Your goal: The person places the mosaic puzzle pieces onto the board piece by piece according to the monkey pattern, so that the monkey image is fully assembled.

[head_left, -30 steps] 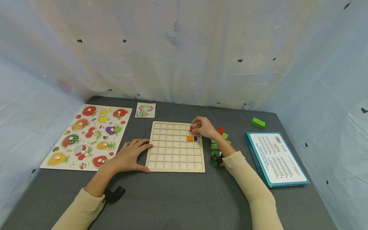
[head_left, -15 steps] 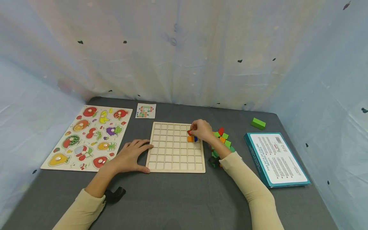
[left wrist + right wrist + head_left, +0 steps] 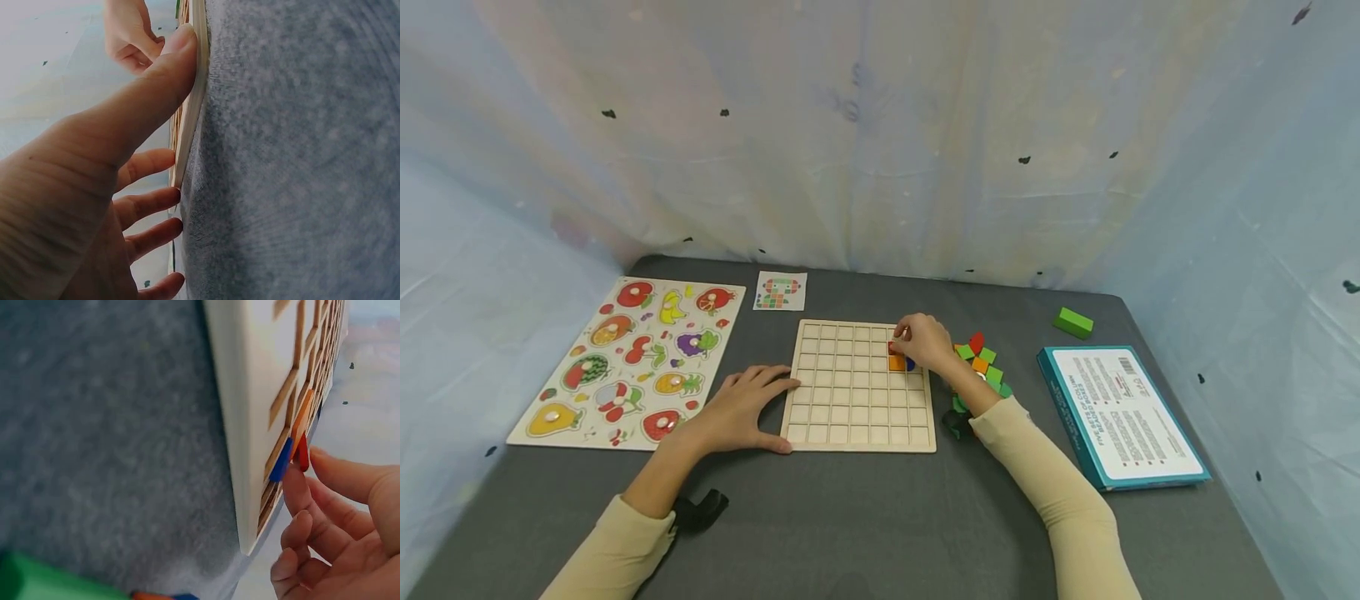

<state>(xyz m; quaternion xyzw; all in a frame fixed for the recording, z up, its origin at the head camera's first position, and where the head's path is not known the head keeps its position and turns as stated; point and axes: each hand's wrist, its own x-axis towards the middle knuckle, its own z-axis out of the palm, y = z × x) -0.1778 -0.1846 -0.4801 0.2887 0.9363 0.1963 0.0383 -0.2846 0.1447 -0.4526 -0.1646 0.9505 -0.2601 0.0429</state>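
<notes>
The gridded wooden board (image 3: 838, 392) lies flat. Spread fingers of my left hand (image 3: 737, 410) rest along its left edge, with the thumb at the near corner; the left wrist view shows that thumb (image 3: 178, 47) against the rim. Over the board's upper right, my right hand (image 3: 925, 343) has thumb and index finger parted at a red piece (image 3: 892, 346). In the right wrist view a fingertip touches or nearly touches the red piece (image 3: 304, 453), beside an orange piece (image 3: 302, 415) and a blue piece (image 3: 281, 460) in the grid.
Loose coloured pieces (image 3: 993, 375) lie right of the board, partly behind the right forearm. A fruit puzzle board (image 3: 651, 329) is at left, a pattern card (image 3: 780, 291) behind. A green block (image 3: 1073, 322) and a teal box (image 3: 1123, 417) stand at right.
My right hand has moved slightly left with the red piece to above the orange one, and its thumb and index finger have parted. My left hand has stayed at the board's edge.
</notes>
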